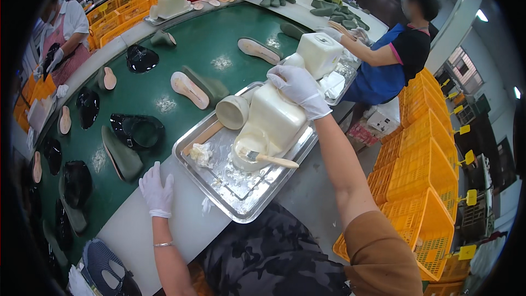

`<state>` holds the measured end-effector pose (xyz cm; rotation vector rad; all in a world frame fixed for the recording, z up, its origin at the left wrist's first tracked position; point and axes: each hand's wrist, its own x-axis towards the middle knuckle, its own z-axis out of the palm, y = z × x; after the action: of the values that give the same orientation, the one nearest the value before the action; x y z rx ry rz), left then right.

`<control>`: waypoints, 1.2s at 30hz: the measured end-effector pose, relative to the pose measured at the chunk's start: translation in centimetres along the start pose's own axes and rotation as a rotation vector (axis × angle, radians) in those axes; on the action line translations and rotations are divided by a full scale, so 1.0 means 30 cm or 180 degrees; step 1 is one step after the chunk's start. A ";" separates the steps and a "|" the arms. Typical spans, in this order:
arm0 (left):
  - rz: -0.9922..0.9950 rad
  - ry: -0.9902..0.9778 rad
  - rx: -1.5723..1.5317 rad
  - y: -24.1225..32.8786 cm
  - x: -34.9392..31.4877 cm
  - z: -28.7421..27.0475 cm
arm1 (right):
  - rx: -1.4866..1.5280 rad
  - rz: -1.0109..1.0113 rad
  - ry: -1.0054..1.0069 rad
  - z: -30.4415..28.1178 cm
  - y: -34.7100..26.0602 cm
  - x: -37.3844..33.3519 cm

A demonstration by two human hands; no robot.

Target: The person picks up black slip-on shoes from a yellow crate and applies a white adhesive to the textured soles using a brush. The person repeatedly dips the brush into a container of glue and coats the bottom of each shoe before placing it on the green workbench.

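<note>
My left hand (157, 191), in a white glove, is open with its fingers stretched out over the pale table edge (131, 222). My right hand (298, 89), also gloved, is closed at the far end of a white plastic glue container (279, 118); whatever its fingers pinch is hidden. The container lies in a metal tray (245, 215). A brush (276, 160) with a wooden handle rests across its round, open mouth. Beside it in the tray are a cream-coloured cup (232, 112), a flat wooden strip (204, 136) and a crumpled, glue-smeared lump (201, 155).
A green conveyor belt (192, 38) carries shoe lasts (121, 154) with pale insoles (189, 90) and black glossy shoe uppers (138, 131). At the right a co-worker in a blue apron (372, 74) stands by another white container (319, 55). Orange crates (419, 208) are stacked along the right.
</note>
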<state>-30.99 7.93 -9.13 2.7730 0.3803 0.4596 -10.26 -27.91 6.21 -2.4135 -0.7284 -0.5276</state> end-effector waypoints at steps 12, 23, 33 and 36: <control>0.0041 0.0113 -0.0015 -0.003 -0.005 0.008 | -0.0056 -0.0053 -0.0035 0.008 0.019 0.009; 0.0113 0.0202 -0.0013 -0.012 -0.005 0.007 | 0.0012 -0.0084 -0.0044 0.002 -0.015 0.006; 0.0063 0.0172 -0.0055 -0.006 -0.010 0.007 | -0.0082 0.0025 -0.0052 0.003 -0.006 0.006; 0.0065 0.0177 -0.0035 -0.008 -0.010 0.009 | -0.0057 0.0005 -0.0046 0.006 -0.001 0.007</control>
<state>-31.22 7.98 -9.53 2.7606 0.3613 0.5429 -10.09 -27.71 6.19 -2.4367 -0.7306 -0.5188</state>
